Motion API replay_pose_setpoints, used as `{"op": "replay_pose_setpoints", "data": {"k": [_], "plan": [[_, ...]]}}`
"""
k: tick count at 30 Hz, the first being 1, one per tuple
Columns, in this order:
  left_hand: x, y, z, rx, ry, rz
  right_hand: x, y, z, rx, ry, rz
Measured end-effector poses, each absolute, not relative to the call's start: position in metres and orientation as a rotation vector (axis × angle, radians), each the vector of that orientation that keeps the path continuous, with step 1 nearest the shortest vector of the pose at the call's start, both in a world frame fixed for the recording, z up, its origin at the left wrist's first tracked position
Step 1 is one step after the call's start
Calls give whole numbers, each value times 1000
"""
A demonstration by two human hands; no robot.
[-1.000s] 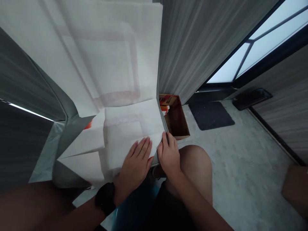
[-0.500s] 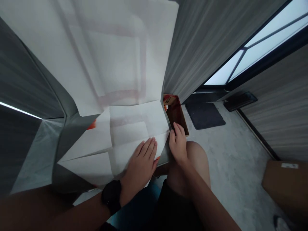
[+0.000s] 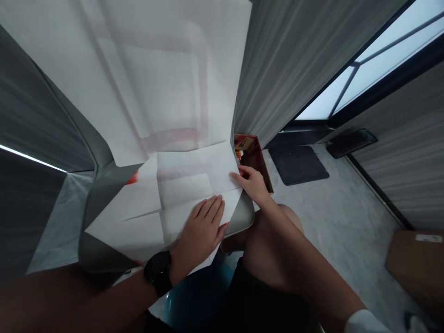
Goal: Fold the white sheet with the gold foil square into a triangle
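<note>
A large sheet of white paper (image 3: 187, 162), creased and partly folded, lies on a grey chair seat (image 3: 243, 216) and rises up against the backrest. Faint pinkish bands show through it, with small red-orange patches at its edges. My left hand (image 3: 204, 222), a black watch on its wrist, lies flat on the lower folded part with its fingers stretched out. At the right edge, my right hand (image 3: 253, 183) pinches the paper's side between thumb and fingers. The fingertips under the edge are partly hidden.
Just past my right hand, an open red-brown box (image 3: 258, 162) stands on the floor. Farther right lie a dark mat (image 3: 298, 164) and a black flat object (image 3: 350, 143) by the wall. A cardboard box (image 3: 414, 259) sits at the far right. Below is a blue stool (image 3: 197, 296).
My right hand has moved up and left from beside the paper onto its right edge. The left hand stays pressed on the sheet. The view has shifted slightly.
</note>
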State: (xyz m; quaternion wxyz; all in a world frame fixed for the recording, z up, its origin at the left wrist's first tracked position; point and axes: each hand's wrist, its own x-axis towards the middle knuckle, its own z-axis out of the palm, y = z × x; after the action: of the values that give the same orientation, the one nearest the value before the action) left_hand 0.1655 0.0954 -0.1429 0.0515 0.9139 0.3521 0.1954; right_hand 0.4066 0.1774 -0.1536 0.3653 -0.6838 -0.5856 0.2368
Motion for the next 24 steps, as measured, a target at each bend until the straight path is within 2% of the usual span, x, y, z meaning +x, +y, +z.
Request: {"op": "replay_pose_setpoints", "data": {"k": [10,20,24], "plan": [[165,96,-143,2770,1056,581,407,151,-152,-1404,-1814,574],[166,100,-141,2850,1129,729,412,145,-157,-1386,-2070,396],[165,101,-140,2824,1259,661,409,141,-159,-1413,-2047,374]]}}
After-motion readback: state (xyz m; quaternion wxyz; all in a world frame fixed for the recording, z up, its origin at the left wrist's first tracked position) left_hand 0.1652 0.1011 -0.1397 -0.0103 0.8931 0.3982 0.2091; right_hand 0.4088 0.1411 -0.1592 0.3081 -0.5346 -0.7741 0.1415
